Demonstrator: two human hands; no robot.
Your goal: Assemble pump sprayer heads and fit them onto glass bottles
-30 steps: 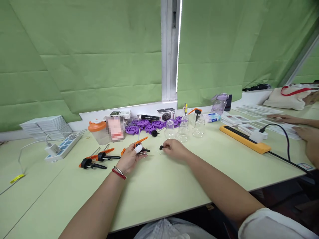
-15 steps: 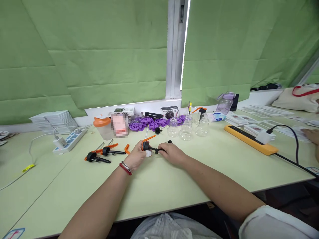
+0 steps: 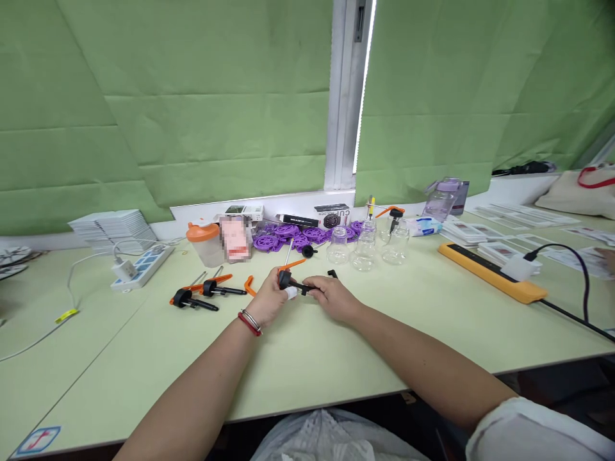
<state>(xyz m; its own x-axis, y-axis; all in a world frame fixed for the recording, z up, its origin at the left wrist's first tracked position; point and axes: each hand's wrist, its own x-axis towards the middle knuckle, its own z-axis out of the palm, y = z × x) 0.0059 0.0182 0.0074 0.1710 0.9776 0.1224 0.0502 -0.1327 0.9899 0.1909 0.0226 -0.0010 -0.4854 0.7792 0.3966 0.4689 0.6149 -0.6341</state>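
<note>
My left hand [image 3: 269, 302] grips a black pump head with an orange lever [image 3: 288, 276] just above the pale green table [image 3: 307, 358]; its thumb wears a white wrap. My right hand [image 3: 331, 296] pinches the black nozzle end of the same pump head. A small black piece [image 3: 331, 274] lies on the table just behind my right hand. Two more black and orange pump heads [image 3: 202, 294] lie to the left, with a loose orange lever [image 3: 248, 285] beside them.
Clear glass bottles [image 3: 365, 246] and purple discs [image 3: 288, 235] stand behind my hands. An orange-lidded cup [image 3: 204, 242], a white power strip [image 3: 139, 267] and stacked cards [image 3: 113, 225] sit left. An orange power strip [image 3: 490, 272] with black cable lies right, beside leaflets [image 3: 480, 230].
My right hand left the small black piece on the table and came left onto the pump head held by my left hand. The view has shifted slightly left.
</note>
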